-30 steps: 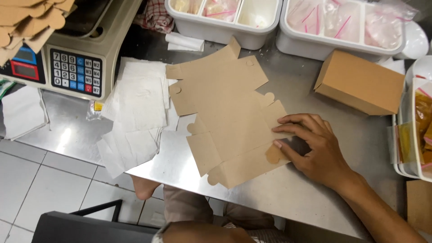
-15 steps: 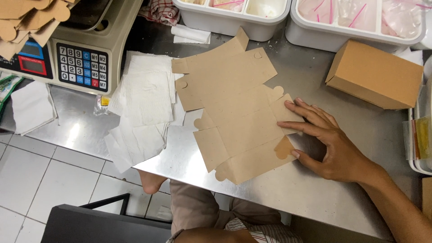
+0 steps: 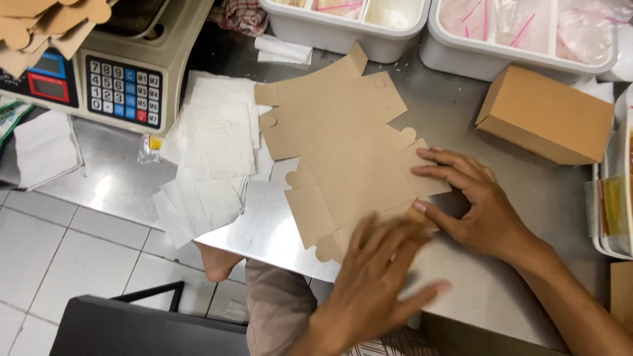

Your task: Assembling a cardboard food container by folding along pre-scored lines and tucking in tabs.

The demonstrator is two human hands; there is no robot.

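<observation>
**At the near edge of the steel counter: two hands on a flat box blank**

On the steel counter (image 3: 461, 125) in front of us lies a flat brown cardboard blank (image 3: 343, 151), unfolded, its tabs and round notches spread out, its near corner close to the counter's edge. Our right hand (image 3: 478, 204) rests on the blank's right side with fingers spread and nearly flat, the thumb tucked under toward a small flap; it pins the sheet rather than gripping it, which we judge keeps the card from sliding on the smooth metal. Our left hand (image 3: 379, 277) is over the near corner of the blank, fingers open and fanned, blurred with motion; whether it touches the card or holds anything we cannot tell.

To the left of the blank lies a loose pile of white paper sheets (image 3: 211, 145), partly tucked under it. Farther left stands a weighing scale (image 3: 119, 79) with a keypad, and more cardboard cut-outs (image 3: 46, 26) sit on top. On the right, well apart from the hands, an already folded brown box (image 3: 547, 112) stands. Along the far edge are white plastic bins (image 3: 501, 46) with clear bags in them.

Compared with a second ago, the left hand has come into view over the near corner; earlier only the right hand was on the blank, in much the same place.
</observation>
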